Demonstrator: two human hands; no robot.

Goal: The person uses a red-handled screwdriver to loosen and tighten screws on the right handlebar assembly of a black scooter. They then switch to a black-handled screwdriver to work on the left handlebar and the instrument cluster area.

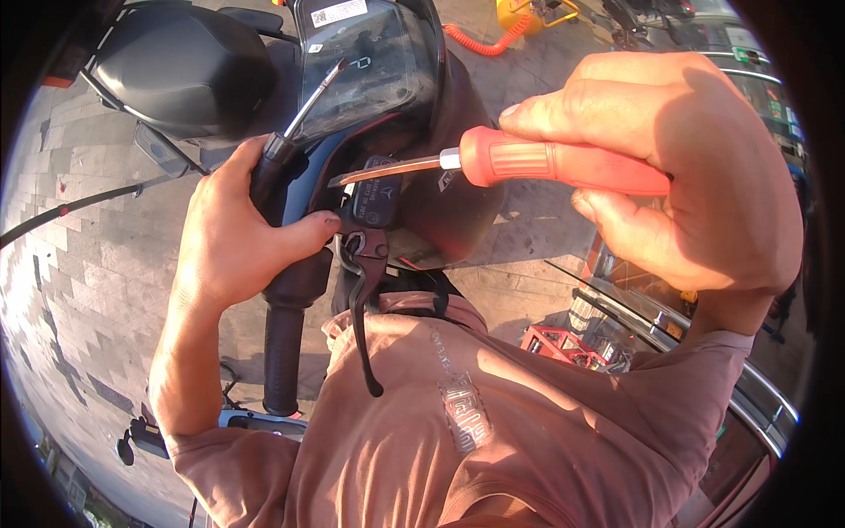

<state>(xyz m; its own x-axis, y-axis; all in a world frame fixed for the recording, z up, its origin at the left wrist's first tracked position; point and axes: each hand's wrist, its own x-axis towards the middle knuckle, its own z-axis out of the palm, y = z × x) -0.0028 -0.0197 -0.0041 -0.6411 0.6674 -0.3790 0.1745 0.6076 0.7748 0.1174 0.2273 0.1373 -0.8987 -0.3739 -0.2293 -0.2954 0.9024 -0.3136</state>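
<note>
My right hand (678, 167) is closed round the red handle of a flathead screwdriver (528, 160). Its shaft points left, and the tip is by the edge of a black brake fluid reservoir cap (374, 198) on a scooter's handlebar. My left hand (238, 233) wraps the handlebar area, its thumb reaching to the reservoir's side. From under its fingers a second screwdriver (310, 107) with a dark handle slants up over the lit dashboard display (370, 75). Below the reservoir hangs a black brake lever (359, 326), beside the rubber grip (283, 352).
The scooter's black seat-like part (185, 70) lies at the upper left. An orange coiled hose (488, 44) runs to a yellow tank at the top. A red metal frame (568, 348) and a glass case with metal rails (669, 321) stand at right. Paving covers the left.
</note>
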